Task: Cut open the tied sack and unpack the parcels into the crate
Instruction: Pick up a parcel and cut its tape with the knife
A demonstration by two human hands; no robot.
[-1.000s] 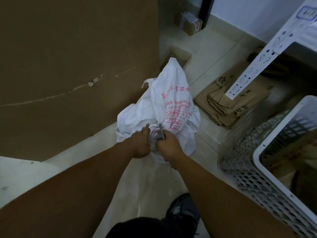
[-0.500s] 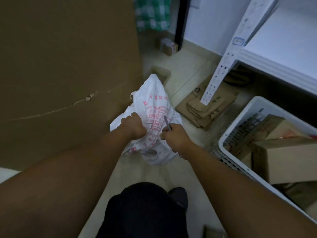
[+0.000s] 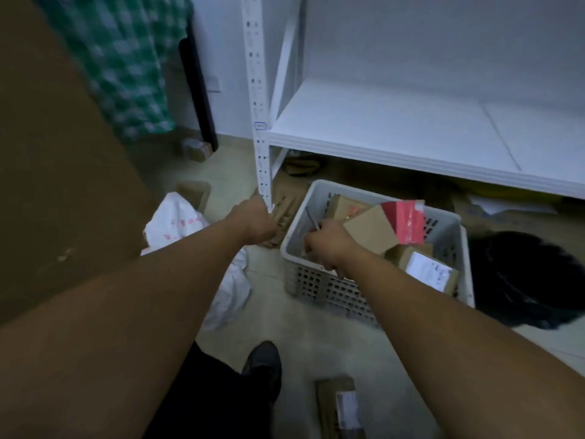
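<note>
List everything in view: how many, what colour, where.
sack: one, white, floor left
crate: one, white, floor, in front of shelf
cardboard boxes: at least three, brown, in crate
red parcel: one, red, in crate
blade: one, grey, in right hand
floor parcel: one, brown, bottom edge
shelf: one, white, behind crate
flattened cartons: stack, brown, by shelf post
cardboard sheet: one, brown, far left
checked cloth: one, green, top left
small box: one, brown, floor beyond sack
black bag: one, black, right of crate
shoe: one, black, bottom centre
left hand: one, curled, above flattened cartons
right hand: one, gripping blade over crate
</note>
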